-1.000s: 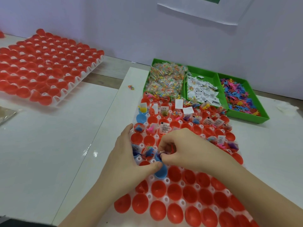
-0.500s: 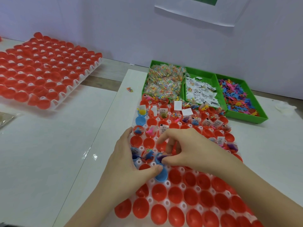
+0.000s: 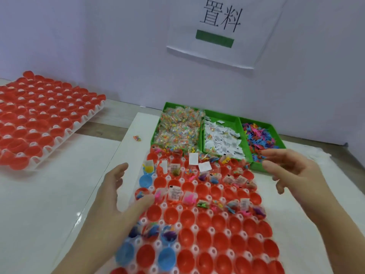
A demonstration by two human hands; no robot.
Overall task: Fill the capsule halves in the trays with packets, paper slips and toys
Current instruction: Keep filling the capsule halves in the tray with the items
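A white tray of red and a few blue capsule halves lies in front of me. Its far rows hold paper slips, packets and small toys; several near cups are bare red. A blue half near the left edge holds a purple toy. My left hand hovers open over the tray's left edge, holding nothing. My right hand is raised, open, over the tray's far right corner, by the bins. Behind the tray stand green bins of packets, paper slips and coloured toys.
A second white tray full of red capsule halves sits at the far left. One stray packet lies on the white table left of the bins. A paper sign hangs on the wall behind.
Both hands have let go of the blue capsule half with the purple toy and lifted apart; the right hand moved toward the toy bin. The camera tilted upward.
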